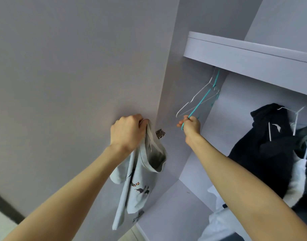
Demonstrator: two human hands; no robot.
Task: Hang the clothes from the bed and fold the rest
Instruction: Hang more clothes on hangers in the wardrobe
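Open wardrobe point(198, 162), pale lilac, 1 of it: door panel point(71, 66) fills the view behind and to the left of the left hand, 1 shelf point(245, 53) runs above and to the right of the right hand. Inside, well to the right of the right hand, approx 3 hung garments bunched together; can't count exactly: 1 black one point(264, 153) in front on a white hanger, grey and white cloth point(299, 171) behind it, partly cut off by the frame edge. On the wardrobe floor below the right forearm, white fabric point(217, 223), blurred, can't tell what.

1 light grey t-shirt point(140, 180) w/ small dark animal prints hangs from the left hand, down past the wrist, in front of the door.

2 bare arms reach up. Left hand point(126, 131) is a closed fist, gripping the t-shirt by its neckline. Right hand point(191, 125) has fingers curled round the lower end of the teal hanger point(199, 103).

2 empty hangers hang under the shelf, just above the right hand: the teal one, and 1 white hanger point(194, 98) beside it, touching or overlapping.

2 metal hinges: 1 hinge point(160, 134) just right of the left hand, 1 lower hinge point(138, 216) near the t-shirt's hem
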